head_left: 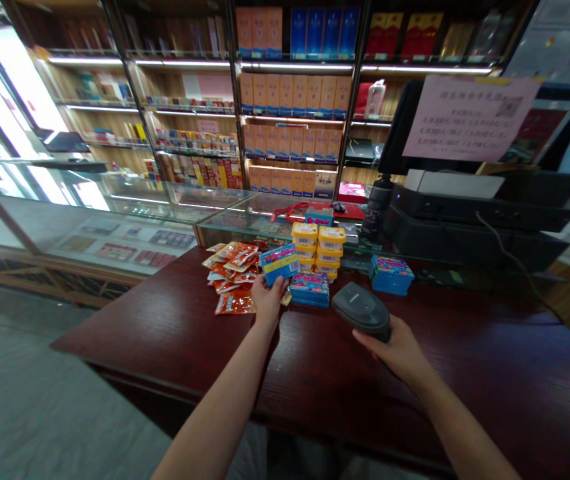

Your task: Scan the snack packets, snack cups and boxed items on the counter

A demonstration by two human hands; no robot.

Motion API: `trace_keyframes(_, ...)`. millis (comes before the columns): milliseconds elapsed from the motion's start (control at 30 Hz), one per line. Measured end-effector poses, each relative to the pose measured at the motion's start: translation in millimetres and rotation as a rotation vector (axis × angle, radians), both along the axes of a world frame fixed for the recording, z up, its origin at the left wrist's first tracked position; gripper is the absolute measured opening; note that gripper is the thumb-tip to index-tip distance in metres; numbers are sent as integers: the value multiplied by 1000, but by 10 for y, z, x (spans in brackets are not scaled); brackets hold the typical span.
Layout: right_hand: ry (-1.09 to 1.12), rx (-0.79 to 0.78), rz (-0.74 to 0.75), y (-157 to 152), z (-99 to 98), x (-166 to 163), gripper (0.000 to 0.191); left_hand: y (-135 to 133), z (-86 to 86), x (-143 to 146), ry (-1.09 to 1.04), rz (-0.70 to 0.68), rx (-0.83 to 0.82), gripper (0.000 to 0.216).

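Note:
A blue and pink snack packet point(281, 264) is pinched in my left hand point(267, 301), held up with its barcode side showing. My right hand point(403, 348) is wrapped round a dark barcode scanner point(362, 308), its head tilted toward the packet side. Just below the held packet lies a stack of similar blue packets point(309, 289) on the dark red desk point(175, 313). Orange snack bags point(235, 273) are heaped to the left of my left hand. Behind the stack stand two columns of yellow-lidded tubs point(318, 247).
Another pile of blue packets point(392, 274) sits right of the scanner. Behind it are a black register machine point(479, 213) and a monitor bearing a pink paper sign point(472, 119). A glass counter point(129, 200) runs left, before shelves of boxed goods point(295, 97).

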State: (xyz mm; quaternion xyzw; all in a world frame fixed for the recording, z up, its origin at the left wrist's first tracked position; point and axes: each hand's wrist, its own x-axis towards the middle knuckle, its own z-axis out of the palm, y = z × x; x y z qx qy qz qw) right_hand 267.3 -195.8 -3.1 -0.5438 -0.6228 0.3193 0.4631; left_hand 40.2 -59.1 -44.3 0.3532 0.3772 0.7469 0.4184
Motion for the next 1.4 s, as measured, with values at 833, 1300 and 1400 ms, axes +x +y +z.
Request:
trace_keyframes(833,-986,37,-184,-186,-431,701,35,-128,578,730,773,-123,379,19)
trace_keyframes(1300,-922,4,-205,-134,-398,723,25,451,705,2045,1740,-234,850,15)
trace_keyframes(1400,-915,18,-211,-139,-387,717,26,499,577,2117,1696,-180,711,15)
